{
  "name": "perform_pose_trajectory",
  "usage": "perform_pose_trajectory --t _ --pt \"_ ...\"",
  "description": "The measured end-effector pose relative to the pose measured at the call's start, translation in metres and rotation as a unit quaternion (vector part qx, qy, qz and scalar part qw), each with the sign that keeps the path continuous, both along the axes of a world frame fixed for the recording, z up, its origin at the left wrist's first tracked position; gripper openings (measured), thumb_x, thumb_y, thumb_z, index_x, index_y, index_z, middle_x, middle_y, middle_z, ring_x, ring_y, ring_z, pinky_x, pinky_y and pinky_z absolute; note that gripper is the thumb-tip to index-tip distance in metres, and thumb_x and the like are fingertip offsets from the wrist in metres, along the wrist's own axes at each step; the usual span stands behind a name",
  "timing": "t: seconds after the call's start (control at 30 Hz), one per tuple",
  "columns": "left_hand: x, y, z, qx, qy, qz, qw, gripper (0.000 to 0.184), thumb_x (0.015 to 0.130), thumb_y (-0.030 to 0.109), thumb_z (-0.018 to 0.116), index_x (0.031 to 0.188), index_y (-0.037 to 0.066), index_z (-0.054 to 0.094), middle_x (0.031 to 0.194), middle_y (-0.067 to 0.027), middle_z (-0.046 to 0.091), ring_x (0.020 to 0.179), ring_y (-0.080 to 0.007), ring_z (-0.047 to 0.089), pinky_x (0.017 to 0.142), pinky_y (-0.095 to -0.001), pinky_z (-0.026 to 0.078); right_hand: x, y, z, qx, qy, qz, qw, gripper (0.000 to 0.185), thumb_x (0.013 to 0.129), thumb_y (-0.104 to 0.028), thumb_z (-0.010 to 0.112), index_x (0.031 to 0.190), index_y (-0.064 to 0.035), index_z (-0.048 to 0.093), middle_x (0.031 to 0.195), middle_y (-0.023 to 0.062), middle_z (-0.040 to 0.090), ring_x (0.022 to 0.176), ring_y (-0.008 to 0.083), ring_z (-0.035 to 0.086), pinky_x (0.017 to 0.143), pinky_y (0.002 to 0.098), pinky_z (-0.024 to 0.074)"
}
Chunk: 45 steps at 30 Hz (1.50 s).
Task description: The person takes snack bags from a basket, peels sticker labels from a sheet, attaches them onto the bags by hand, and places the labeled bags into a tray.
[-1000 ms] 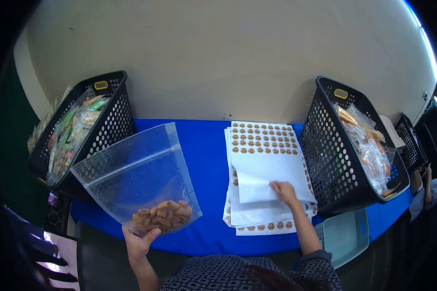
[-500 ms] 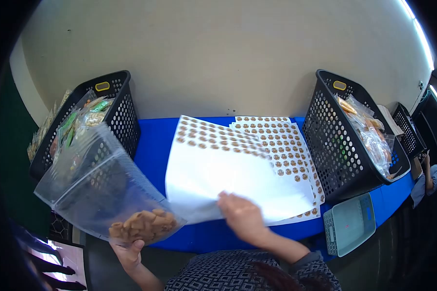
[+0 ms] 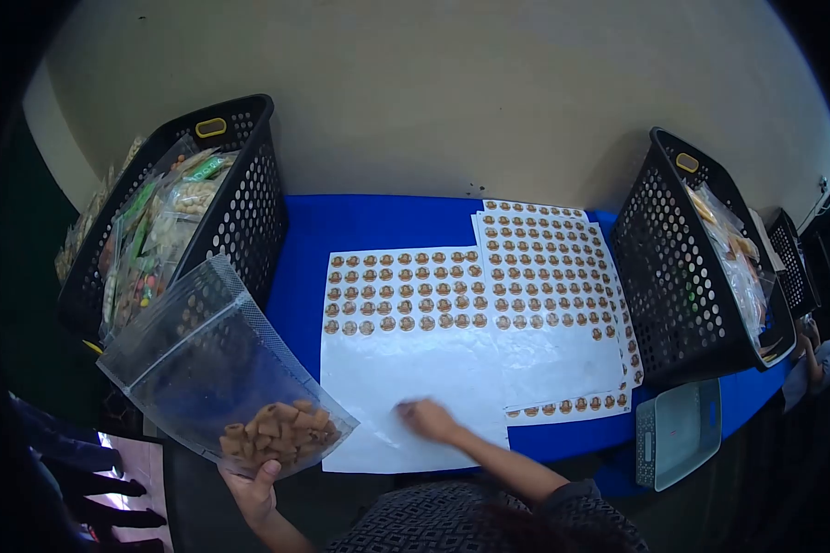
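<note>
My left hand (image 3: 252, 490) grips the bottom corner of a clear zip-lock bag (image 3: 194, 355), thumb in front. Brown tube-shaped snacks (image 3: 281, 431) lie in the bag's lower end. The bag is tilted, its zip end pointing up and left. Over the bare lower half of a sticker sheet (image 3: 406, 364) is my right hand (image 3: 426, 420), its fingers smeared by motion. Rows of small round brown stickers fill the upper part of that sheet. More sticker sheets (image 3: 563, 369) lie overlapping just to its right on the blue-covered table (image 3: 306, 230).
A black perforated basket (image 3: 269, 184) of packed bags stands on the left. Another black basket (image 3: 659, 267) with bags is on the right, a grey-green tray (image 3: 648, 452) below it. At far right a person's arm (image 3: 812, 355) shows; dark-clothed legs (image 3: 74, 470) are at lower left.
The sticker sheet, lifted and curled in my right hand before, now lies flat on the table further down. My right hand has come off its edge. The left hand keeps the bag.
</note>
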State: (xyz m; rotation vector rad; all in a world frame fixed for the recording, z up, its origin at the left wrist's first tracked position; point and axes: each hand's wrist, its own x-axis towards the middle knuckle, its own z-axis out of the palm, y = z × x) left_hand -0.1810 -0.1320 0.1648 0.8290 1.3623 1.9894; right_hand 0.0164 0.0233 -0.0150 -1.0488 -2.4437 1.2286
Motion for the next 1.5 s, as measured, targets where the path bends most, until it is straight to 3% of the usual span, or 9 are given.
perform_pose_trajectory --t 0.1,0.2,0.73,0.93,1.13,1.2,1.27,1.33,1.5 --pt "0.002 -0.001 -0.003 -0.008 0.000 0.014 1.000 0.063 0.061 0.011 0.072 0.110 -0.005 0.037 0.101 -0.0109 0.049 0.096 -0.0186 0.048 0.088 -0.0305 0.035 0.038 0.084 -0.020 0.099 0.092 -0.277 0.951 0.012 0.072 -0.002 0.054 0.083 -0.0005 0.058 0.072 0.0123 0.058 0.067 0.0203 0.057 0.058 0.0292 0.0454" --pt "0.006 0.000 0.000 -0.014 -0.005 0.013 1.000 0.061 0.060 0.012 0.073 0.108 -0.006 0.039 0.099 -0.0108 0.050 0.093 -0.0184 0.050 0.085 -0.0302 0.038 0.072 0.137 -0.026 0.195 0.080 -0.389 0.897 0.012 0.071 -0.007 0.058 0.079 0.0016 0.055 0.079 0.0167 0.052 0.073 0.0266 0.053 0.063 0.0343 0.0433" --pt "0.033 0.013 0.015 -0.049 0.016 -0.113 0.992 0.060 0.060 0.011 0.073 0.107 -0.005 0.039 0.101 -0.0114 0.050 0.094 -0.0194 0.051 0.085 -0.0307 0.039 0.079 0.180 -0.068 0.169 0.040 -0.445 0.878 0.015 0.064 -0.011 0.065 0.062 0.0012 0.057 0.054 0.0099 0.056 0.049 0.0194 0.055 0.049 0.0300 0.0452" --pt "0.042 0.016 0.019 0.006 0.003 -0.096 0.995 0.046 0.060 0.003 0.071 0.098 -0.007 0.047 0.093 -0.0129 0.055 0.086 -0.0181 0.054 0.079 -0.0299 0.042 0.083 0.179 -0.052 -0.025 0.023 -0.426 0.904 0.016 0.069 -0.014 0.061 0.071 -0.0006 0.051 0.063 0.0102 0.057 0.050 0.0171 0.055 0.042 0.0266 0.0439" --pt "0.044 0.015 0.017 -0.008 0.015 -0.118 0.993 0.047 0.060 0.006 0.072 0.098 -0.007 0.048 0.092 -0.0111 0.055 0.085 -0.0170 0.054 0.079 -0.0295 0.042 0.087 0.167 -0.032 0.021 0.003 -0.370 0.929 0.031 0.069 -0.020 0.063 0.085 -0.0004 0.046 0.071 0.0115 0.056 0.064 0.0218 0.056 0.057 0.0307 0.0462" --pt "0.047 0.017 0.019 -0.010 0.020 -0.122 0.992 0.047 0.060 0.006 0.072 0.098 -0.007 0.048 0.091 -0.0111 0.055 0.084 -0.0169 0.054 0.079 -0.0293 0.042 0.080 0.162 -0.028 -0.016 0.009 -0.412 0.911 0.037 0.068 -0.022 0.062 0.091 0.0021 0.047 0.083 0.0172 0.055 0.083 0.0293 0.055 0.072 0.0367 0.0437" --pt "0.049 0.018 0.019 -0.017 0.027 -0.125 0.992 0.047 0.059 0.007 0.072 0.098 -0.007 0.049 0.091 -0.0111 0.056 0.084 -0.0167 0.054 0.079 -0.0290 0.042 0.075 0.162 -0.026 -0.031 -0.025 -0.415 0.909 0.038 0.070 -0.025 0.061 0.094 0.0012 0.048 0.091 0.0182 0.053 0.090 0.0290 0.052 0.075 0.0372 0.0436" --pt "0.051 0.018 0.017 -0.018 0.018 -0.120 0.992 0.047 0.059 0.007 0.072 0.098 -0.007 0.049 0.090 -0.0113 0.056 0.083 -0.0167 0.055 0.079 -0.0289 0.042 0.068 0.157 -0.021 -0.034 -0.116 -0.433 0.893 0.035 0.073 -0.026 0.058 0.096 -0.0011 0.050 0.098 0.0169 0.050 0.094 0.0291 0.050 0.076 0.0385 0.0432" --pt "0.057 0.018 0.020 -0.016 0.035 -0.124 0.992 0.047 0.060 0.009 0.072 0.097 -0.007 0.049 0.090 -0.0119 0.056 0.083 -0.0173 0.055 0.079 -0.0293 0.042 0.042 0.149 -0.022 0.018 -0.143 -0.542 0.828 0.015 0.074 -0.021 0.055 0.086 -0.0120 0.052 0.097 0.0084 0.045 0.097 0.0234 0.045 0.076 0.0435 0.0387"
